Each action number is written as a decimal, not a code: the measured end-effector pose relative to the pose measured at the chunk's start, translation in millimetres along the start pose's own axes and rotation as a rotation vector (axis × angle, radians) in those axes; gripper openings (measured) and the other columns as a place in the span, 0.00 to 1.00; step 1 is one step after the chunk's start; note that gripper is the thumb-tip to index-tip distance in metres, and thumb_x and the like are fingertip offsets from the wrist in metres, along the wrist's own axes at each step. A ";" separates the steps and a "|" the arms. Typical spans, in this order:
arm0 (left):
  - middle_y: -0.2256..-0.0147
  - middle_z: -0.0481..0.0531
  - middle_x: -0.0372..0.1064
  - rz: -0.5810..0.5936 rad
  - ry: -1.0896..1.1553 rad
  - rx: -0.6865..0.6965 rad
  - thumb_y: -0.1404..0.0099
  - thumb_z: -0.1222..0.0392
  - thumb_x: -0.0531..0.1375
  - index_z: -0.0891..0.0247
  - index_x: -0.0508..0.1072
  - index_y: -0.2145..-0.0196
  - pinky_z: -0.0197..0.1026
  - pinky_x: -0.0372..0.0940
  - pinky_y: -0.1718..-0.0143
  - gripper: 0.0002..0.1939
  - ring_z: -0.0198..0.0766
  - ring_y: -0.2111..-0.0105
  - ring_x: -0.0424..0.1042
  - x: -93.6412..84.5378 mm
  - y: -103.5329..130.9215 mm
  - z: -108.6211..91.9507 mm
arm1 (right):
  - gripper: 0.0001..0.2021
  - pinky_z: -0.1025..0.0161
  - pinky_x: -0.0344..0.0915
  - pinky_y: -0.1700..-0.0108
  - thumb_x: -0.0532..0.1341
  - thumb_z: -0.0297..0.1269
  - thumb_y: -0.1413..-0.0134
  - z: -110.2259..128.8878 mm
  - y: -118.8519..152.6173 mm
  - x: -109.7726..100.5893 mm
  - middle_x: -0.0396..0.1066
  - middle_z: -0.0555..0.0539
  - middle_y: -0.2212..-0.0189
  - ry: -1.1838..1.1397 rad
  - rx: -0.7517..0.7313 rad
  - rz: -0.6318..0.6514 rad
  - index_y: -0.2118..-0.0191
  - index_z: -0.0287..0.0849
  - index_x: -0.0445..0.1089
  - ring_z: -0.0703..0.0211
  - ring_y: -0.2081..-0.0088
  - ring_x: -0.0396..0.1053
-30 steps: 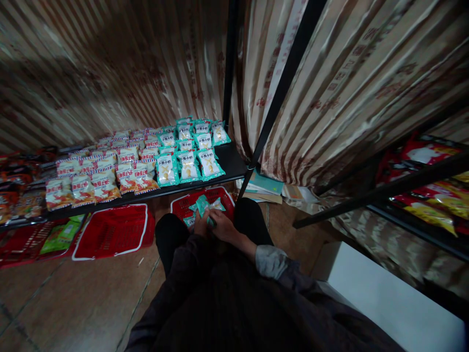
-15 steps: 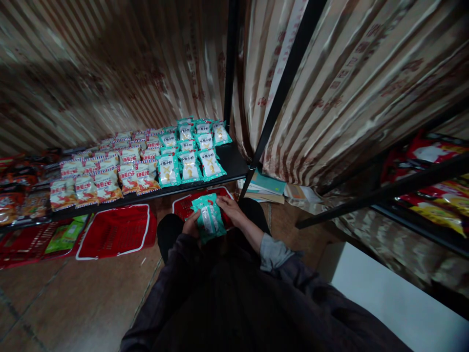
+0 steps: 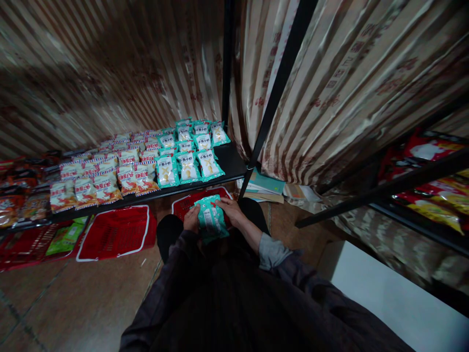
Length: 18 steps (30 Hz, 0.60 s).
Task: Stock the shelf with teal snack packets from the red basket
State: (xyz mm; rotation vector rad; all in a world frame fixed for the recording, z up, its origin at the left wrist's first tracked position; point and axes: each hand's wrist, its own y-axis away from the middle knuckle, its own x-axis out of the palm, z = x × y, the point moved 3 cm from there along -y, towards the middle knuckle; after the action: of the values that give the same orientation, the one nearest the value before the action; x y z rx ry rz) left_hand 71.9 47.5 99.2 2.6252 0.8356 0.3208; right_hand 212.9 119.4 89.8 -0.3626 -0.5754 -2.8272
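Note:
Between my hands is a teal snack bag [image 3: 210,220], its printed label side facing up. My left hand [image 3: 191,219] grips its left edge. At the upper right edge, my right hand [image 3: 230,210] pinches the same bag. Just beyond, on the low black shelf [image 3: 234,164], stand several matching teal snack bags [image 3: 187,167] in rows. White-and-red snack bags [image 3: 106,186] fill the shelf to their left. Under the held bag, partly hidden by it and my hands, sits a red basket [image 3: 179,205].
Another red basket [image 3: 117,234] with a white handle lies on the tiled floor, beside one holding a green packet [image 3: 66,237]. A black post [image 3: 276,93] rises at the shelf's corner, near papers [image 3: 264,185]. A white box [image 3: 388,293] is at the right.
The teal bag has turned slightly in my hands, so its label shows differently. Both hands stay on it in nearly the same place; the view has shifted a little.

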 end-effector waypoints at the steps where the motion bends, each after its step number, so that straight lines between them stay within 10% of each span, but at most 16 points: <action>1: 0.78 0.50 0.71 -0.023 -0.004 0.003 0.46 0.51 0.60 0.63 0.73 0.74 0.38 0.65 0.71 0.12 0.39 0.71 0.71 -0.1 0.7 -0.9 | 0.18 0.66 0.65 0.72 0.70 0.44 0.71 0.6 0.6 0.5 0.75 0.49 0.77 -0.005 -0.001 0.002 0.70 0.40 0.75 0.61 0.76 0.69; 18: 0.86 0.42 0.57 0.098 -0.076 0.019 0.49 0.42 0.59 0.63 0.72 0.71 0.34 0.54 0.82 0.20 0.30 0.85 0.58 -3.2 -5.8 -1.7 | 0.21 0.64 0.64 0.71 0.70 0.45 0.72 11.0 -6.5 2.1 0.75 0.48 0.76 0.008 -0.055 -0.086 0.69 0.37 0.75 0.61 0.75 0.69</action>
State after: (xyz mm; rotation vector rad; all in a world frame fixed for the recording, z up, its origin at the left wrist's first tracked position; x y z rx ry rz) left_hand 65.9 50.4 98.0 2.6827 0.6904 0.2378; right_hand 211.3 129.3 97.9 -0.3441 -0.5249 -2.9300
